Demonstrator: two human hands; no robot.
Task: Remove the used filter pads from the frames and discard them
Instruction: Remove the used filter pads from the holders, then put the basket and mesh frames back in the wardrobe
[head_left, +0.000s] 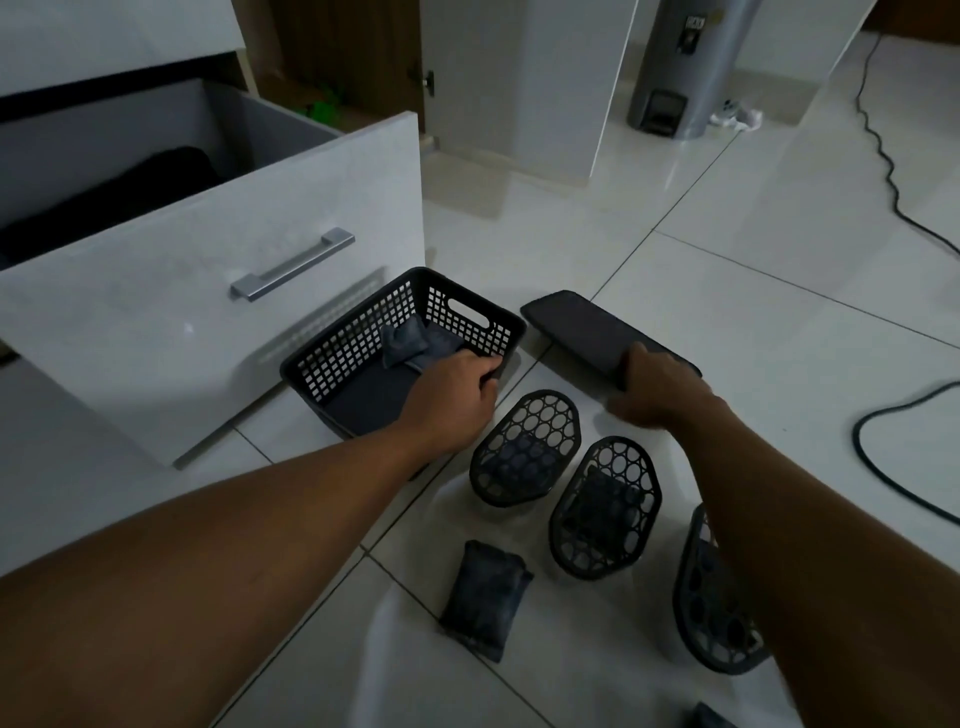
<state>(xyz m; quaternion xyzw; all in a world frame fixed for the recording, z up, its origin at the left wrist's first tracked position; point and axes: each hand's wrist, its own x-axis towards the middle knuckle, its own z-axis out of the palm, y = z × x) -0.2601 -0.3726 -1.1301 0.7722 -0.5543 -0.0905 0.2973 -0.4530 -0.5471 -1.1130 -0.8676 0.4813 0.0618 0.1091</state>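
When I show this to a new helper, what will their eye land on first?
Two bare forearms reach in from below: the left hand curls over the rim of a dark mesh basket beside the open drawer, the right hand grips a flat dark cover. Nearer, perforated oval frames holding grey pads lie on the white tiles, with one loose pad beside them.

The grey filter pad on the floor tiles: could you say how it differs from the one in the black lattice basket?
The grey floor pad lies flat; the pad in the black lattice basket is bunched up. The floor pad lies clear of both hands; the basket pad is beside the left hand. Both are dark grey.
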